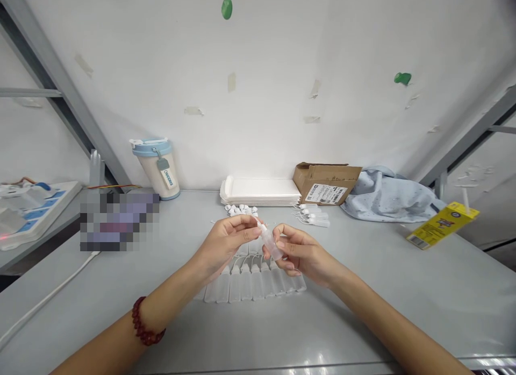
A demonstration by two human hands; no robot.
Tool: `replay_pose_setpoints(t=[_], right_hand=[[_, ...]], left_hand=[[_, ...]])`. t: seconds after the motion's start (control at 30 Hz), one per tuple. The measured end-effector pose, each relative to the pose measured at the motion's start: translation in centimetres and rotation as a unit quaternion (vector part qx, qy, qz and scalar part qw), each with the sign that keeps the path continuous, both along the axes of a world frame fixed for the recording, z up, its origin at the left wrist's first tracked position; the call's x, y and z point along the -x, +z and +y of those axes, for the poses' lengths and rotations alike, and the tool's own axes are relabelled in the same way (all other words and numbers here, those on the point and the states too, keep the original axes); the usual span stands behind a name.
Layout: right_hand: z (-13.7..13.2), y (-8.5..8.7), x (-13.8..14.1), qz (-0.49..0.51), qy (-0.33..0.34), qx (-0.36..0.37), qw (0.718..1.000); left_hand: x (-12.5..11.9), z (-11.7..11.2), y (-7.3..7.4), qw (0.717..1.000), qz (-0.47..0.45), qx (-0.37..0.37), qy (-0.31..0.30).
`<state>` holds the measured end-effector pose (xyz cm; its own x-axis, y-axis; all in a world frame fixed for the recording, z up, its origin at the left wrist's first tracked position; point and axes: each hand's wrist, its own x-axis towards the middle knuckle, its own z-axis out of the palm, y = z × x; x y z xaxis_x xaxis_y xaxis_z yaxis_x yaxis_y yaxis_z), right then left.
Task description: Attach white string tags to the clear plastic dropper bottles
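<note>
My right hand [300, 253] holds a small clear plastic bottle [271, 246] by its body, tilted with its neck toward the left. The fingertips of my left hand [228, 239] pinch the white cap end of that same bottle. Both hands hover above a row of several clear bottles [245, 281] lying side by side on the grey table [355, 305]. A little heap of loose white caps [241, 209] lies just beyond the hands. A red bead bracelet [144, 326] is on my left wrist.
Along the wall stand a lidded cup [158, 168], a stack of white trays [261, 191], an open cardboard box [325, 182] and a blue cloth [387, 195]. Capped bottles [314, 214] lie by the box. A yellow carton [442, 224] is at right, a power strip [28, 208] at left.
</note>
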<state>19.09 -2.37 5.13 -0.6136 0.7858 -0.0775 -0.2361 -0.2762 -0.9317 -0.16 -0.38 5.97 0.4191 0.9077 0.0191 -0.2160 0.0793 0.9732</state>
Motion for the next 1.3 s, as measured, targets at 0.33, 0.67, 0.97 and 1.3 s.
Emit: replay_pose_setpoints(t=[0.33,0.67,0.97,1.3], right_hand=[[-0.05,-0.43,0.05,-0.072,-0.051,-0.089,0.992],[-0.34,-0.40,0.54,-0.001,-0.035,-0.072,0.997],[-0.12,-0.47,0.19,0.022,0.004,-0.004,1.000],[0.31,-0.39,-0.01,-0.044,-0.069,-0.125,0.989]], left_hand=[[0.14,0.10,-0.28,0.999,0.025,-0.024,0.020],[0.31,0.20,-0.45,0.996,0.036,-0.071,0.032],[0.20,0.14,-0.38,0.996,0.034,-0.079,0.018],[0.29,0.01,-0.07,0.990,0.108,-0.085,0.027]])
